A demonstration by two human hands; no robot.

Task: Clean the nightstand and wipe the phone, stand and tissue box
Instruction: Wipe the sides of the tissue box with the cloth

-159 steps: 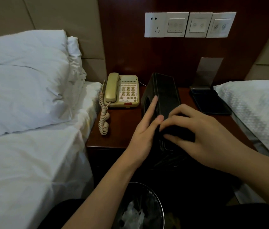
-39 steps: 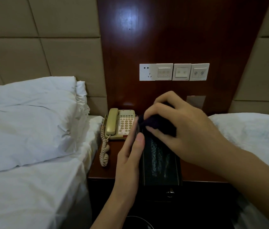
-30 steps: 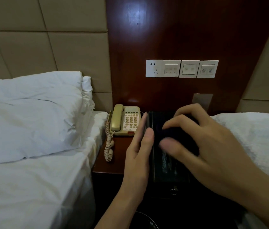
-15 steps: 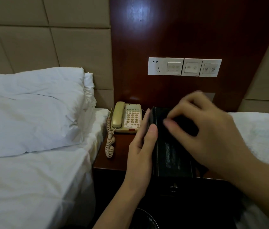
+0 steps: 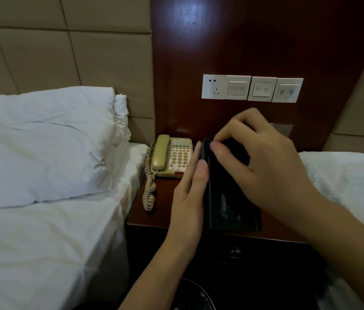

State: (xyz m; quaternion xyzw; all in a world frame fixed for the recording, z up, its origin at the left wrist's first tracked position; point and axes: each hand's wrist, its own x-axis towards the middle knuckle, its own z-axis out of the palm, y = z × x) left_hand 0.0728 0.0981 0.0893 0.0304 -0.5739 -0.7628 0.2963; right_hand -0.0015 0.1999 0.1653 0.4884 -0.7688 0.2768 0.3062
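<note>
Phone [image 5: 172,156] just left of straight left hand [image 5: 191,193] fingers pressed flat to box [image 5: 228,198] on nightstand [image 5: 154,211], right hand [image 5: 265,162] curled, pinching dark cloth [image 5: 234,151] at far top edge, farther back than before, hiding stand [image 5: 282,129] and cloth mostly.

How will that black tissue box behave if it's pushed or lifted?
Tissue box looks rigid and flat-sided, so it should slide, not roll. Its glossy top may be slippery. The left hand braces its side while the right hand wipes with a dark cloth, so it probably shifts easily.
</note>
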